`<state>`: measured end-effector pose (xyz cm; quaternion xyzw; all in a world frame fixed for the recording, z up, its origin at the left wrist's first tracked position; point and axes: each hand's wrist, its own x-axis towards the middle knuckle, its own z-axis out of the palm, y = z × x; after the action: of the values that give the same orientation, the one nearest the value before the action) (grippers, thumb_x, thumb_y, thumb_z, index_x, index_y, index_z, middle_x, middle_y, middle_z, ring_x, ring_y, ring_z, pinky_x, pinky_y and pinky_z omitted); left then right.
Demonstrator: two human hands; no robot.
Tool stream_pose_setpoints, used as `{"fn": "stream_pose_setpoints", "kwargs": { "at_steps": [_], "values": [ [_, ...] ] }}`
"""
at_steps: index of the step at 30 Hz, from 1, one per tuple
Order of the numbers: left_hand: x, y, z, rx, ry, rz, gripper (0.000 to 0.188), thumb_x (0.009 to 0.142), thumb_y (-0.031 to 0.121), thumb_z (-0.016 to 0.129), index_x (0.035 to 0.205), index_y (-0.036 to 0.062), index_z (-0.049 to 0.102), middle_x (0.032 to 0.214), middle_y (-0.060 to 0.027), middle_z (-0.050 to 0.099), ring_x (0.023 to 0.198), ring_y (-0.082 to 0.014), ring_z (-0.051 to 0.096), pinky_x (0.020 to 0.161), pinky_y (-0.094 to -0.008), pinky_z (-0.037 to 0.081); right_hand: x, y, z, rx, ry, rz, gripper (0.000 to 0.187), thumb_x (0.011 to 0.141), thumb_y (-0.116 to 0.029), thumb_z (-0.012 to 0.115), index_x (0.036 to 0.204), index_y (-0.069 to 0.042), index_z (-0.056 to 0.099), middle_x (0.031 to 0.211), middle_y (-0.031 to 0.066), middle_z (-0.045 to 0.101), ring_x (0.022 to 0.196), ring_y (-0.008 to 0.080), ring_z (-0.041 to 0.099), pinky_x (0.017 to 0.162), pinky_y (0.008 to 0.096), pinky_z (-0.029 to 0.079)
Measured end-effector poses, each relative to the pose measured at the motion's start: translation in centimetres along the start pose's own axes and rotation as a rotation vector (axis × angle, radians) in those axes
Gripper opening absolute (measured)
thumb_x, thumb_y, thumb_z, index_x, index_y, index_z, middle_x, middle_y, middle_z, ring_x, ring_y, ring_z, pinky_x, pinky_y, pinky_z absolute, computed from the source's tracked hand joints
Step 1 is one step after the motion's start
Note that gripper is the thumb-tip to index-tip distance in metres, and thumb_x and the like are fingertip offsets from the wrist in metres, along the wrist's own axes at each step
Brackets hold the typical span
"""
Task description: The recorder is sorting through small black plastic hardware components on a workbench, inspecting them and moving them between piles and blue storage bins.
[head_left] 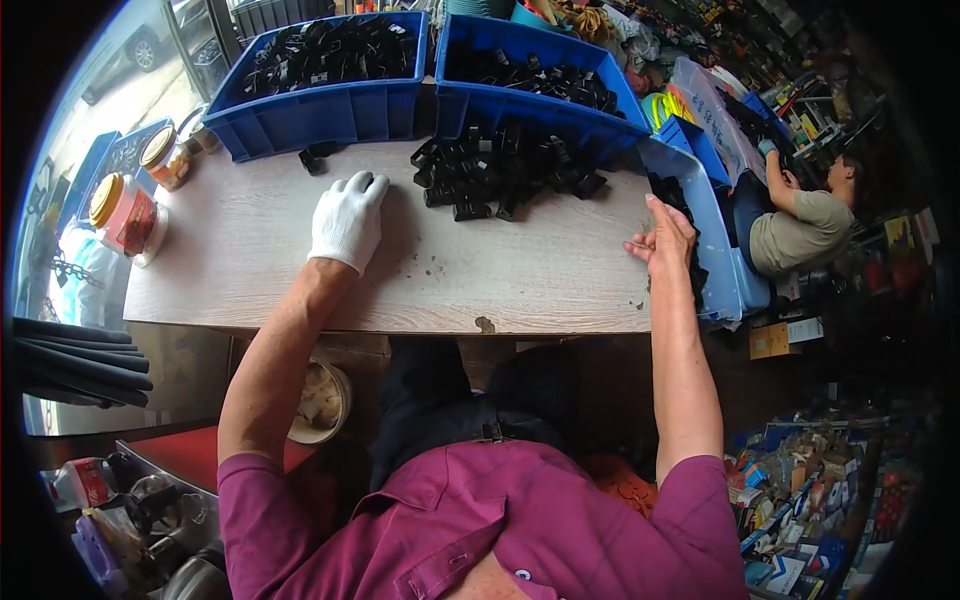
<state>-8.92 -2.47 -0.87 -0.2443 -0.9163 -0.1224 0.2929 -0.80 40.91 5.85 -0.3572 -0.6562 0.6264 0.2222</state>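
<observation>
My left hand (350, 222), in a white knitted glove, rests on the pale wood-look table (300, 290), its slightly bent fingers holding nothing visible. One or two small black plastic pieces (316, 160) lie just beyond its fingertips. To its right is a heap of similar black, clip-like pieces (500, 175). Bare, with the fingers apart and the index finger stretched forward, my right hand (668, 238) hovers at the table's right edge. Beside it stands a light blue bin (715, 255), partly hidden by that hand and holding more black pieces. Nothing shows in the right hand's fingers.
Two dark blue crates, a left one (320, 128) and a right one (530, 108), line the far edge, filled with black pieces. Lidded jars (128, 215) stand far left. A person (800, 220) sits at the right. Below the table is a round bucket (325, 400).
</observation>
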Motion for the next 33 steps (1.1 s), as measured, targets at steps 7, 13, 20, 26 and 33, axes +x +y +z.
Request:
{"fn": "stream_pose_setpoints", "kwargs": {
  "at_steps": [7,13,20,26,33],
  "values": [
    [-0.4,1.7,-0.4,0.078,-0.013,-0.07,0.024,0.086,0.008,0.063,0.108,0.0149,0.066,0.096,-0.007,0.071,0.092,-0.0313,0.068,0.077,-0.045,0.054,-1.2,-0.1,5.9,-0.233,-0.178,0.071,0.058,0.079,-0.048,0.088,0.111,-0.005,0.066,0.056,0.0014,0.045,0.043,0.0175,0.053,0.05,0.0393,0.06],
    [-0.4,1.7,-0.4,0.011,0.064,-0.018,0.021,0.087,0.009,0.062,0.107,0.0156,0.066,0.091,-0.0067,0.073,0.088,-0.0306,0.069,0.075,-0.045,0.053,-0.2,0.0,8.1,-0.43,-0.119,0.03,0.059,0.08,-0.046,0.086,0.113,0.0,0.069,0.065,0.0065,0.052,0.045,0.0179,0.053,0.05,0.039,0.059],
    [-0.3,1.8,-0.5,-0.006,0.022,-0.1,0.012,0.09,0.01,0.062,0.101,0.0141,0.065,0.088,-0.0079,0.073,0.087,-0.0311,0.068,0.075,-0.0447,0.053,-0.4,1.6,7.2,-0.284,-0.121,-0.032,0.047,0.086,-0.035,0.082,0.115,0.0,0.069,0.072,0.0069,0.057,0.045,0.0156,0.054,0.05,0.0346,0.058],
    [-0.5,1.5,-0.5,-0.053,0.055,-0.075,0.012,0.091,0.013,0.063,0.102,0.0131,0.066,0.09,-0.0084,0.074,0.089,-0.0318,0.068,0.078,-0.0451,0.052,-1.8,1.7,4.9,-0.218,-0.31,0.02,0.033,0.091,-0.032,0.076,0.106,-0.003,0.071,0.069,0.0012,0.059,0.045,0.0123,0.055,0.051,0.0323,0.058],
    [-0.5,1.5,-0.4,-0.068,0.044,-0.076,0.014,0.091,0.013,0.064,0.104,0.0131,0.068,0.093,-0.0086,0.074,0.092,-0.0328,0.068,0.079,-0.0455,0.052,-3.1,2.0,2.9,-0.225,-0.355,-0.019,0.032,0.093,-0.033,0.077,0.104,-0.004,0.068,0.05,-0.0032,0.045,0.041,0.0089,0.051,0.053,0.0324,0.06]
  ]
}}
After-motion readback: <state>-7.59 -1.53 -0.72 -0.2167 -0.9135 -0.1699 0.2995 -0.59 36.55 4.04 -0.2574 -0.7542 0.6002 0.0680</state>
